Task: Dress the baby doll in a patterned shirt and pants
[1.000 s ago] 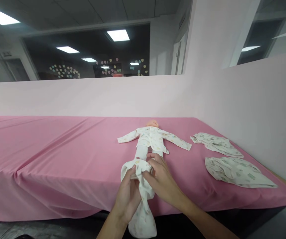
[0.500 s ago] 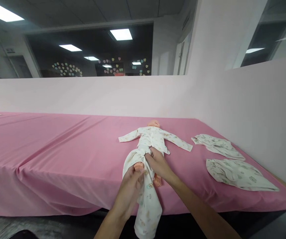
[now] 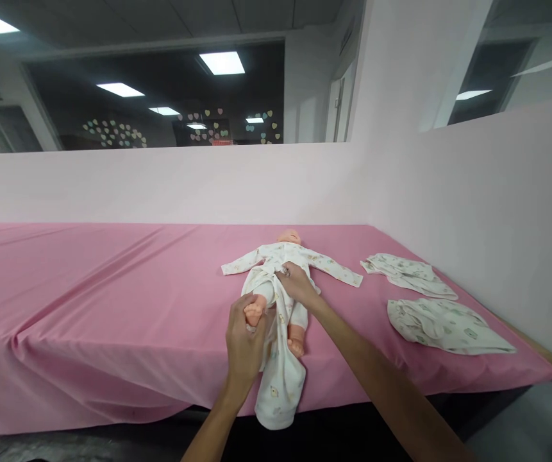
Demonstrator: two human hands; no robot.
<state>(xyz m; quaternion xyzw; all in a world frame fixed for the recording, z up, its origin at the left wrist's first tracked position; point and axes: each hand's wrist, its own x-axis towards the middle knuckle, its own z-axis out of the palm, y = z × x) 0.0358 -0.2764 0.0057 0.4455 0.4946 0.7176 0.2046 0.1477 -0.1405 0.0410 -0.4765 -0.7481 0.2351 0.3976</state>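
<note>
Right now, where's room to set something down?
Bare pink cloth spreads left of the doll; a smaller patch separates the right forearm from two garments. It's crowded around the doll's legs: left hand, right hand, printed fabric.

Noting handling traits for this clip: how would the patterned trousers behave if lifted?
The patterned trousers would likely flop, as the loose leg hangs limp. They are probably light, as the cloth looks thin where the right hand bunches it.
</note>
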